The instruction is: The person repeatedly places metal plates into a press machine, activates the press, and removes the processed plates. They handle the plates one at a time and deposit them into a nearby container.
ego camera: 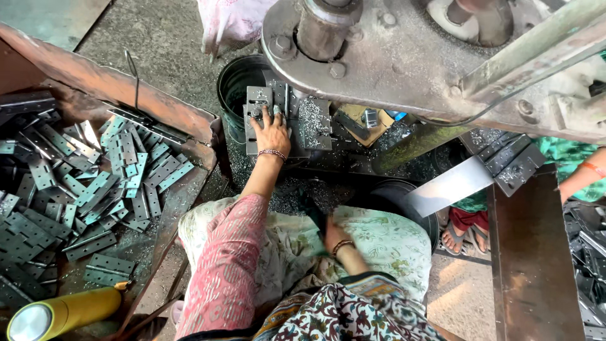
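Note:
My left hand (271,131) reaches forward and rests flat on a grey metal hinge plate (257,101) lying on the die block (314,123) of a heavy press (379,57). Its fingers are spread over the plate. My right hand (333,232) lies on my lap on a green patterned cloth (385,243), fingers curled; whether it holds anything cannot be made out. Metal shavings cover the die block and the space below it.
A rusty tray (120,88) at left holds several grey hinge plates (82,189). A dark bucket (237,79) stands behind the die. A yellow bottle (60,314) lies bottom left. Another person's arm (584,177) and sandalled feet (464,237) are at right, beside a rusty table (533,252).

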